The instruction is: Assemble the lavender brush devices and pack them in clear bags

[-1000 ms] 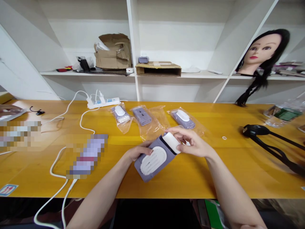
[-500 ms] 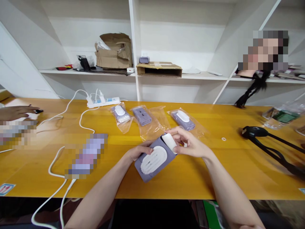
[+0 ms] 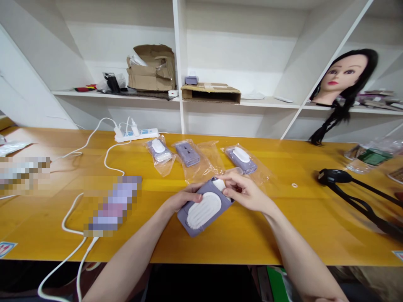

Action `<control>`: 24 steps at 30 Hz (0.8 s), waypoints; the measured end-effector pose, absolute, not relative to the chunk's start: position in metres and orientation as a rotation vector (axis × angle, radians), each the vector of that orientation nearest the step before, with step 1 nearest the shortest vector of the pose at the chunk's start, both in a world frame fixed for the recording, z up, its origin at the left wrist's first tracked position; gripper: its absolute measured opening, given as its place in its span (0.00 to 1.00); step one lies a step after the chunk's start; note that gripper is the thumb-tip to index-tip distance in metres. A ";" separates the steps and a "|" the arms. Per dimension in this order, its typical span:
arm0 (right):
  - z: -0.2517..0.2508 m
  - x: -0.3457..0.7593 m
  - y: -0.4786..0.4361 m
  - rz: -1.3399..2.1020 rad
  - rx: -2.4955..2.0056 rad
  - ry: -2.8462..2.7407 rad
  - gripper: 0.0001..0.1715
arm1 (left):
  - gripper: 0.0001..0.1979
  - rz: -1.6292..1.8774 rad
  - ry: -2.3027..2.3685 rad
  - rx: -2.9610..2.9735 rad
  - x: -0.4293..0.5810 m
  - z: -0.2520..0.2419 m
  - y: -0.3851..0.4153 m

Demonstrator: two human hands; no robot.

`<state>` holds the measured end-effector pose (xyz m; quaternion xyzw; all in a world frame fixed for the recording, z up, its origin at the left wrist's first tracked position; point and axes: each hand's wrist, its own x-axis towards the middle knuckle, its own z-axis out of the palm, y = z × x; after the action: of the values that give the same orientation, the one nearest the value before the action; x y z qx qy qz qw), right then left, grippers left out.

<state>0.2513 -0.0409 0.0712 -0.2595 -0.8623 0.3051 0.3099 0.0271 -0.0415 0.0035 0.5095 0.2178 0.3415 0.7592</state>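
A purple device point(image 3: 204, 208) with a ribbed white oval pad on its face is held just above the yellow table point(image 3: 283, 218), near its front edge. My left hand point(image 3: 181, 198) grips its left side, fingers curled round the body. My right hand point(image 3: 244, 191) is closed in a pinch on a small white cap point(image 3: 219, 184) at the device's upper right end, pressing it into the body. Behind my hands lie three clear bags, each with a purple and white unit: one on the left point(image 3: 159, 152), one in the middle point(image 3: 188, 153), one on the right point(image 3: 242, 158).
A white power strip point(image 3: 136, 134) with cables sits at the table's back left; a white cable point(image 3: 72, 235) runs off the front edge. A black stand point(image 3: 355, 188) lies at the right. Shelves behind hold cardboard boxes point(image 3: 151, 69) and a mannequin head point(image 3: 344, 79).
My right hand has pushed the white cap down and left into the end of the purple device. Another person's hand appeared at the far left and is gone again.
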 end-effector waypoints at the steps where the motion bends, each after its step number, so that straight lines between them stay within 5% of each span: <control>1: 0.071 0.251 -0.041 0.787 -0.691 -2.287 0.16 | 0.33 0.742 0.475 1.117 0.027 0.004 -0.042; 11: 0.075 0.251 -0.040 0.497 -0.881 -2.132 0.13 | 0.29 0.815 0.489 1.091 0.029 0.007 -0.038; 24: 0.069 0.240 -0.036 0.975 -0.826 -1.632 0.15 | 0.30 0.842 0.544 1.067 0.031 0.009 -0.038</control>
<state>0.2398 -0.0361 0.0691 -0.3431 -0.6776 0.4049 0.5091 0.0312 -0.0383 0.0087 0.4871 0.2483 0.3844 0.7439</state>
